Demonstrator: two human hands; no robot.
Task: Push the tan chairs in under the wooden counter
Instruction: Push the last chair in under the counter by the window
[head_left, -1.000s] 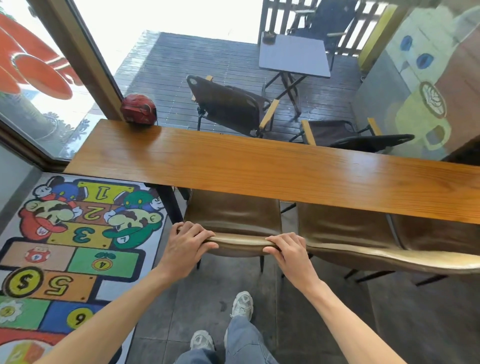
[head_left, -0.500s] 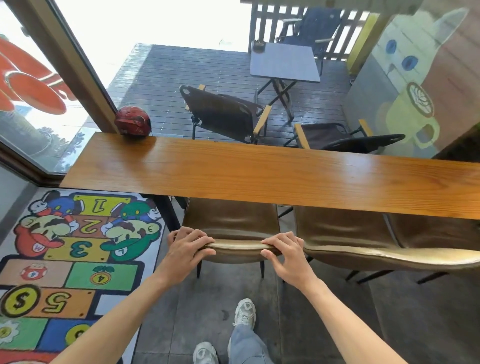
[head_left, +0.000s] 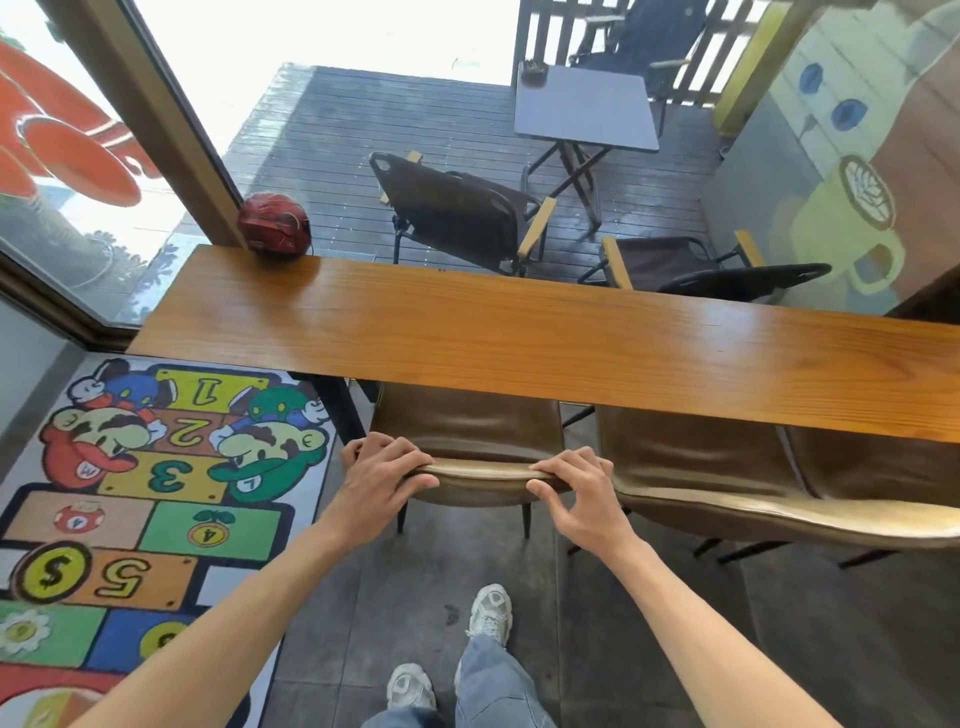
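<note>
A long wooden counter runs across the view. Under its near edge stands a tan chair, seat mostly beneath the counter, backrest top facing me. My left hand is closed over the left end of that backrest. My right hand rests on the right end with its fingers loosening, thumb below the rim. A second tan chair sits just to the right, its backrest sticking out further from the counter. Part of a third tan seat shows at the far right.
A red helmet lies on the counter's far left corner by a window post. A colourful hopscotch rug covers the floor at left. Beyond the glass are dark folding chairs and a small grey table. My feet stand on grey tiles.
The first chair has slid a little further under the counter and I have stepped forward. My right hand's fingers have loosened on the backrest; the left keeps its hold.
</note>
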